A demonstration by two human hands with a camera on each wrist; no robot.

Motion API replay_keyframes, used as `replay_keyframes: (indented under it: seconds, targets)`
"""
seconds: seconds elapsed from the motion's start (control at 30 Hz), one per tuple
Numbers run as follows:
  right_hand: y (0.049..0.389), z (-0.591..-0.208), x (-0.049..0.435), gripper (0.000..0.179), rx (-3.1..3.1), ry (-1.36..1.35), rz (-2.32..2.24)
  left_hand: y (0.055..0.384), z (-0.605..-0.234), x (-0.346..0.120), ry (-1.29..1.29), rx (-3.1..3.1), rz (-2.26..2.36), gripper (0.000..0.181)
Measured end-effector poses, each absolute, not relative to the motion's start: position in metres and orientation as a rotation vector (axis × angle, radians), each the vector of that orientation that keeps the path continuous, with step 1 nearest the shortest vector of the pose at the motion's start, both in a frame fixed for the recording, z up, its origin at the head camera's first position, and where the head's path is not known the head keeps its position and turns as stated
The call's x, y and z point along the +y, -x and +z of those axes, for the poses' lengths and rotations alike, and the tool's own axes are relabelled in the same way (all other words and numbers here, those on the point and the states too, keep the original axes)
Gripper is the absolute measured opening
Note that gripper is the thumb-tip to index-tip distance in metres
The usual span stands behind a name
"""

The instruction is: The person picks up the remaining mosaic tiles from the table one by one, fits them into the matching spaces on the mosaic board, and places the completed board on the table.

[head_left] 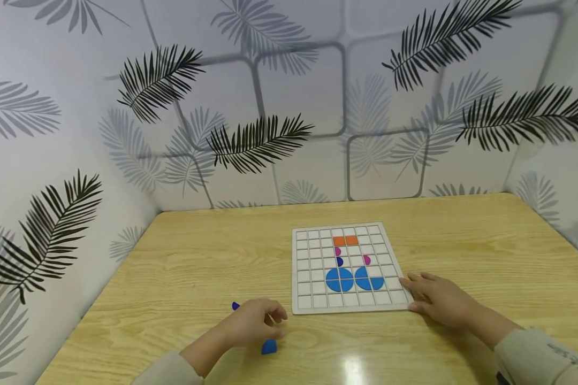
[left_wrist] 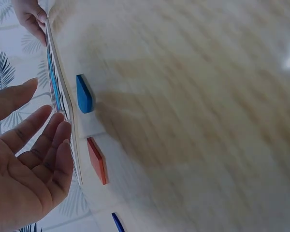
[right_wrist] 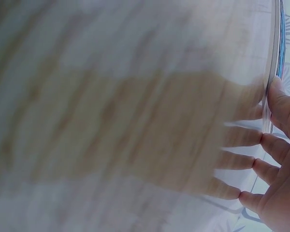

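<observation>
A white grid board (head_left: 320, 301) lies on the table with flat coloured pieces on it. Two orange squares (head_left: 345, 240) sit near its far side, above small pink and dark blue half-rounds. Closer in, blue quarter-rounds make a full disc (head_left: 339, 279) and a three-quarter disc (head_left: 362, 282). My right hand (head_left: 438, 298) rests at the board's near right corner, thumb against the edge. My left hand (head_left: 255, 322) hovers left of the board, fingers loosely bent and holding nothing. Beneath it lie a blue quarter-round (head_left: 269, 347), a dark blue piece (head_left: 235, 306) and an orange piece (left_wrist: 97, 161).
The wooden table (head_left: 197, 251) reaches back to a wall (head_left: 313, 182) with a leaf pattern. A bright glare spot shows on the tabletop near the front. At the lower right, a small dark object (head_left: 502, 378) shows beside the right sleeve.
</observation>
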State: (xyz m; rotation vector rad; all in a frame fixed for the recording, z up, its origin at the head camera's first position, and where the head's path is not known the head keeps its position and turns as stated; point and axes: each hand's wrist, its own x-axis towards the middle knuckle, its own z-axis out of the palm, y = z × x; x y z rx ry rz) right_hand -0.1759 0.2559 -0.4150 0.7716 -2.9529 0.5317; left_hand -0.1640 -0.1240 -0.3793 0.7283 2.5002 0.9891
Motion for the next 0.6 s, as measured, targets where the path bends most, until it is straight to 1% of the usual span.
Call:
replay_keyframes:
  seconds: [0.27, 0.6]
  targets:
    - [0.176, -0.417, 0.257, 0.053, -2.948, -0.777, 0.528, 0.156, -0.383, -0.132, -0.726, 2.532, 0.930, 0.022]
    - [0.175, -0.416, 0.257, 0.052, -2.931, -0.774, 0.525, 0.148, -0.386, -0.136, -0.695, 2.531, 0.919, 0.029]
